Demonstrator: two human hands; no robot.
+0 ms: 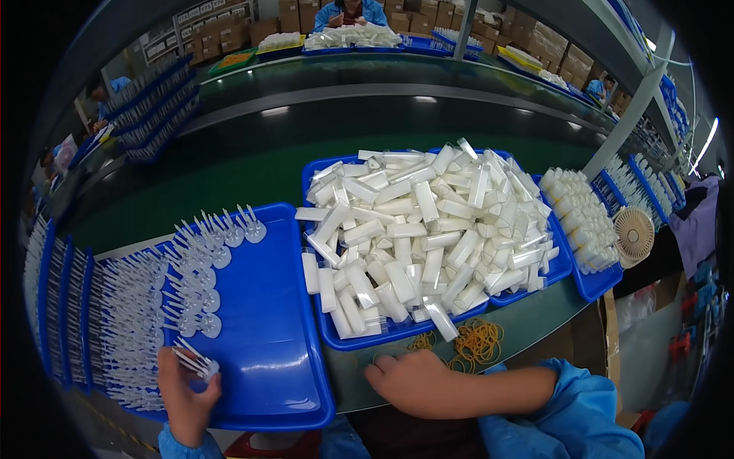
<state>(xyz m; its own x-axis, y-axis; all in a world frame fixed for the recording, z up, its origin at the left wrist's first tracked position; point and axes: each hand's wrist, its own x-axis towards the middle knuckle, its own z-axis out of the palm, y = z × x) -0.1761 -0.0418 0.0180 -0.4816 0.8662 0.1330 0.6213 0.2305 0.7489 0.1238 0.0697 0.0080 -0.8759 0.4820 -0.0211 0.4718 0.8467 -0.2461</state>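
Note:
My left hand (187, 396) is closed round a white plastic part with thin upright stems (197, 362), over the left side of a blue tray (267, 344). Rows of similar white stemmed parts (138, 321) stand in that tray, filling its left side and running along its far edge. My right hand (409, 384) rests low at the green table's near edge, its fingers curled downward. Beside it lie a loose pile of yellow rubber bands (479, 344) and a smaller bunch (422, 341). Whatever those fingers may hold is hidden.
Ahead of me, blue trays (333, 330) bear a heap of white clear-wrapped packets (428, 229). Bagged white parts (579, 218) and a small beige fan (634, 233) stand on the right. Stacked trays (57, 306) rise at far left. A co-worker (353, 14) sits across the conveyor.

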